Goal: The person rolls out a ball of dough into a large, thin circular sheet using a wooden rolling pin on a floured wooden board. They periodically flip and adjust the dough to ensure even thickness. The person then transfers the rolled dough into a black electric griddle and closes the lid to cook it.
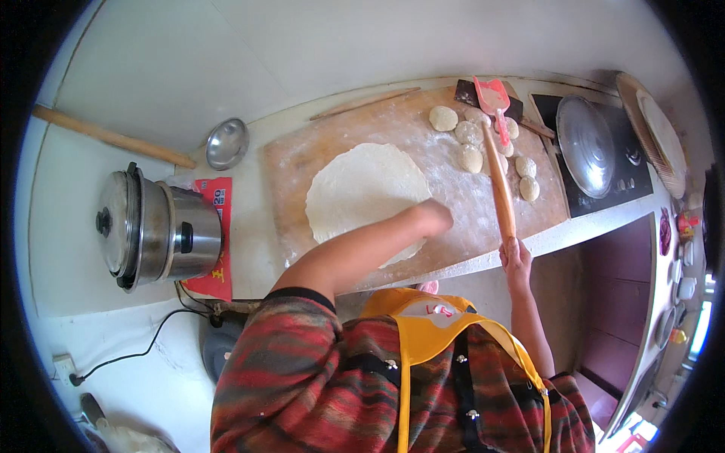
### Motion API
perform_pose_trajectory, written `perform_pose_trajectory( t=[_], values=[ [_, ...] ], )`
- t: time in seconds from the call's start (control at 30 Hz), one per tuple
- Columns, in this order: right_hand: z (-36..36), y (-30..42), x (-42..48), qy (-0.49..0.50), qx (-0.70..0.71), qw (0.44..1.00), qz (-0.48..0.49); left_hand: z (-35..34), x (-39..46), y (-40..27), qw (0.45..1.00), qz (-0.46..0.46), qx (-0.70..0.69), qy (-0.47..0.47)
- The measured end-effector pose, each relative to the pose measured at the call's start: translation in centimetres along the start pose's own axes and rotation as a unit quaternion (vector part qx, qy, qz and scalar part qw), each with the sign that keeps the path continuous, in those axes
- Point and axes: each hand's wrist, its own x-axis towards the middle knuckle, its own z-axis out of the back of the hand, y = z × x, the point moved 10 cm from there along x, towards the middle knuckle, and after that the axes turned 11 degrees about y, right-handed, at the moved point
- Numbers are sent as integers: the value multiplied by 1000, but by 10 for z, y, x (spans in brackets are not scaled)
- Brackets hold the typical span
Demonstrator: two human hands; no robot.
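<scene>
A large round sheet of rolled dough (365, 189) lies on a floured wooden board (294, 153). My left hand (437, 218) is blurred by motion above the right edge of the sheet, its fingers hidden, so I cannot tell whether it touches the dough. My right hand (516, 259) grips the near end of a tapered wooden rolling pin (500, 189) at the counter's front edge. The pin points away from me, its far end over several floured dough balls (469, 132). A pink plastic scoop (492, 97) rests beside those balls, over a dark flat blade with a wooden handle (538, 128).
Behind the board lies a thin rolling pin (365, 104). A metal bowl (227, 144), a long wooden rod (113, 136) and a lidded steel pot (195, 232) stand left. A domed metal lid (585, 146) covers part of the black cooktop (628, 187); a round woven tray (645, 127) leans beyond.
</scene>
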Motion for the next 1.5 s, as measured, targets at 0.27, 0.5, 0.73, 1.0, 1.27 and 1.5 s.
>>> perform_pose_trajectory(
  t=[0.27,0.5,0.73,1.0,1.27,1.5],
  values=[
    [-86,45,45,97,-500,860,41,-17,-127,12,824,-76,-364,-427],
    [-212,52,92,246,-595,739,200,-108,-226,110,700,370,-255,-555],
    [-250,66,199,146,-621,719,275,-108,-193,241,691,485,-214,-491],
    [-258,66,207,110,-628,696,330,-110,-193,269,687,477,-233,-497],
    [-275,73,178,96,-593,713,361,-144,-213,227,694,509,-225,-458],
    [-311,71,254,116,-635,708,286,-126,-219,334,676,555,-233,-426]
  ],
)
